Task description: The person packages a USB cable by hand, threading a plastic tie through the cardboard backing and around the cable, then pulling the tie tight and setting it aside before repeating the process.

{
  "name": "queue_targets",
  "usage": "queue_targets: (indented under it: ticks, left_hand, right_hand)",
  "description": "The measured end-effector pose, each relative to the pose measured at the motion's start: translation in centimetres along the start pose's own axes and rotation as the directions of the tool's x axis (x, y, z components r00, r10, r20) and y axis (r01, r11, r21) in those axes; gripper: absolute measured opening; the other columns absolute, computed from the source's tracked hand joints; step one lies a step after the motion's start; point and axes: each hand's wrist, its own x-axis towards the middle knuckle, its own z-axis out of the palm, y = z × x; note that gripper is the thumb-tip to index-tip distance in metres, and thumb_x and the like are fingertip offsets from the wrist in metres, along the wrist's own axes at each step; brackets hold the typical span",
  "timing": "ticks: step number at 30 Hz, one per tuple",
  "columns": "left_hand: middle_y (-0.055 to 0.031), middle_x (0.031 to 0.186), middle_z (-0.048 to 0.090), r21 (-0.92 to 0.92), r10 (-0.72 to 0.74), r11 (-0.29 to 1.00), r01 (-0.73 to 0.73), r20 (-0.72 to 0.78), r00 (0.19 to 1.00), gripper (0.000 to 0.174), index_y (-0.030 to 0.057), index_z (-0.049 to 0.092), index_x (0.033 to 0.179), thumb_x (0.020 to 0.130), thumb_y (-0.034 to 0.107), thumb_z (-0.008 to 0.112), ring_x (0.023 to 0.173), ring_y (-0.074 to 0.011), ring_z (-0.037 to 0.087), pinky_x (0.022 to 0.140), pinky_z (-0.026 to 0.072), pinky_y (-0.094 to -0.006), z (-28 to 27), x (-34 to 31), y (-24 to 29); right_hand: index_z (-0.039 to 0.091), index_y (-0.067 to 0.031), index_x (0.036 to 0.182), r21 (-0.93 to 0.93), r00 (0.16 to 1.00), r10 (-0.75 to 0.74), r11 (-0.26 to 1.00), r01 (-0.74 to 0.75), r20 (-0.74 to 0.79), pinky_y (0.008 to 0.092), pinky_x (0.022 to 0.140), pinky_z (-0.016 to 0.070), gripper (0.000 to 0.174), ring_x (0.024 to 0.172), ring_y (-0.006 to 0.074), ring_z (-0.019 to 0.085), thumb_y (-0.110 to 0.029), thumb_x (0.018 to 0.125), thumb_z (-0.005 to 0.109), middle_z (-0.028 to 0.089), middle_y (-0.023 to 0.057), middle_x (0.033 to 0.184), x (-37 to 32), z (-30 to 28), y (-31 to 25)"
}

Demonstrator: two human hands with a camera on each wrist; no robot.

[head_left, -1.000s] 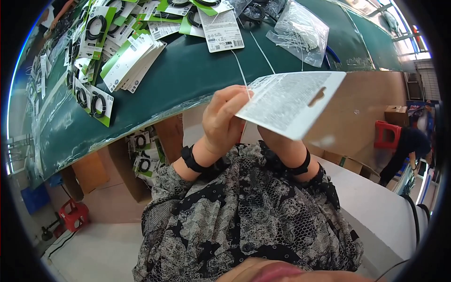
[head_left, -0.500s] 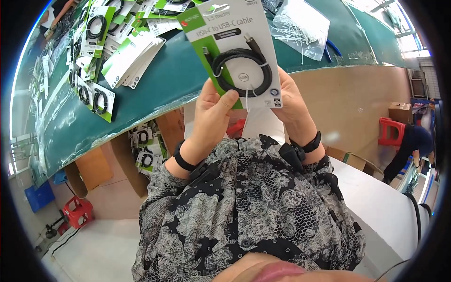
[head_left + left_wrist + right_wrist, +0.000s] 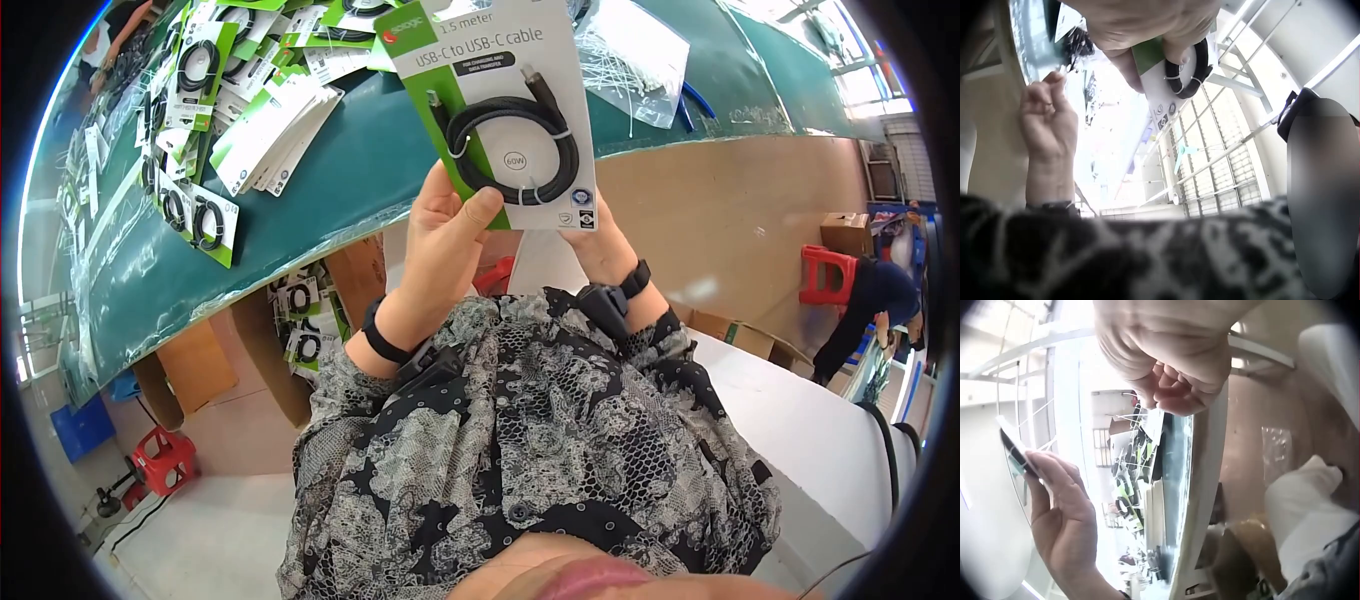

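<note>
A white and green packaging card (image 3: 515, 128), printed "USB-C to USB-C cable", stands face-on in the head view. A coiled black cable (image 3: 567, 165) is fastened to its front with white cable ties (image 3: 528, 196). My left hand (image 3: 442, 240) grips the card's lower left, thumb over the front, fingers behind. Partly hidden behind the card's lower right corner is my right hand (image 3: 605, 248). In the right wrist view the right hand (image 3: 1166, 356) is apart from the card, its fingertips pinched together with a thin white tie strip at them.
On the green table (image 3: 360, 150), a heap of carded cables (image 3: 195, 70) lies at the left beside a fanned stack of cards (image 3: 275, 135). A clear bag of white ties (image 3: 640, 65) sits behind the card. Below the table edge, a box (image 3: 305, 320) holds more carded cables.
The card has turned from its printed back to its front and risen upright. A white tie tail hanging below the coil half a second ago no longer shows there.
</note>
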Motion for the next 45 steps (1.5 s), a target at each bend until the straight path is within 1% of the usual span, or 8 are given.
queue_targets:
  ticks: [10,35,37,38,41,42,44,45]
  left_hand:
    - [-0.0079,0.114,0.06,0.01,-0.078,0.997,0.08,-0.109,0.991,0.035,0.0046,0.047,0.125,0.092,0.006,0.057,0.105,-0.0177,0.06,0.087,0.053,-0.0333,-2.4,2.2,0.0]
    - [-0.0025,0.106,0.063,0.397,0.001,0.914,0.086,-0.213,0.977,0.028,0.0056,0.055,0.117,0.09,0.008,0.06,0.093,-0.0095,0.06,0.073,0.0506,-0.0246,-5.2,6.0,0.8]
    - [-0.0011,0.099,0.062,0.367,-0.074,0.918,0.153,-0.221,0.972,0.024,0.0074,0.056,0.113,0.09,0.012,0.061,0.084,-0.0094,0.059,0.067,0.0499,-0.0242,-6.3,7.1,2.9]
    - [-0.0003,0.096,0.062,0.345,-0.126,0.917,0.198,-0.221,0.967,0.022,0.0082,0.057,0.111,0.089,0.014,0.062,0.08,-0.0093,0.059,0.065,0.0495,-0.024,-6.9,7.8,3.7]
    - [0.0027,0.081,0.055,0.539,0.123,0.839,0.074,-0.319,0.94,0.019,0.0097,0.058,0.1,0.088,0.022,0.066,0.065,-0.0099,0.052,0.059,0.0485,-0.0257,-9.0,11.4,8.5]
    - [0.0027,0.078,0.053,0.59,0.212,0.806,0.05,-0.366,0.906,0.02,0.0094,0.058,0.097,0.087,0.024,0.066,0.062,-0.0105,0.049,0.059,0.0485,-0.0265,-8.4,12.4,10.9]
    - [-0.0035,0.087,0.058,0.96,0.453,0.191,-0.203,0.097,0.886,0.017,0.0077,0.057,0.098,0.09,0.021,0.063,0.071,-0.0132,0.057,0.064,0.0509,-0.0287,-11.7,15.0,16.4]
    - [-0.0035,0.087,0.058,0.96,0.441,0.192,-0.204,0.102,0.892,0.017,0.0077,0.057,0.098,0.09,0.021,0.063,0.071,-0.0132,0.057,0.064,0.0509,-0.0287,-11.1,16.3,16.7]
  right_hand:
    - [0.046,0.001,0.126,-0.121,0.996,-0.088,0.989,0.086,-0.008,0.029,0.083,0.0505,0.047,0.1,0.0161,0.06,-0.037,0.098,0.045,0.06,0.0104,0.114,2.1,0.9,-1.2]
    - [0.061,-0.0019,0.107,-0.124,0.998,0.007,0.992,-0.015,-0.069,0.0285,0.073,0.0511,0.035,0.083,0.0126,0.062,-0.032,0.099,0.045,0.064,0.0062,0.101,8.7,0.6,-0.7]
    - [0.062,-0.0031,0.102,-0.796,0.94,-0.309,0.601,0.075,-0.145,0.0298,0.069,0.05,0.024,0.078,0.0152,0.061,-0.024,0.097,0.051,0.063,0.0075,0.094,9.6,-1.3,-1.6]
    - [0.062,-0.0031,0.102,-0.791,0.939,-0.315,0.606,0.086,-0.139,0.0298,0.069,0.05,0.024,0.078,0.0152,0.061,-0.024,0.097,0.051,0.063,0.0075,0.094,10.1,-2.1,-1.5]
    - [0.062,-0.0034,0.093,-0.94,0.706,-0.65,-0.037,0.339,0.281,0.0303,0.064,0.0477,0.011,0.071,0.0202,0.059,-0.013,0.09,0.058,0.06,0.0091,0.084,10.2,-5.4,-0.9]
    - [0.062,-0.0034,0.093,-0.946,0.707,-0.655,-0.036,0.321,0.265,0.0303,0.064,0.0477,0.011,0.071,0.0202,0.059,-0.013,0.09,0.058,0.06,0.0091,0.084,9.8,-5.6,-1.2]
    - [0.061,-0.0032,0.089,-0.934,0.724,-0.617,-0.05,0.354,0.307,0.0312,0.062,0.0468,0.005,0.069,0.0234,0.058,-0.007,0.085,0.061,0.058,0.0098,0.082,9.7,-5.0,-1.5]
    - [0.061,-0.0031,0.086,-0.925,0.729,-0.599,-0.054,0.375,0.33,0.0316,0.061,0.0463,0.004,0.068,0.025,0.058,-0.004,0.082,0.062,0.057,0.0101,0.081,9.8,-4.7,-1.4]
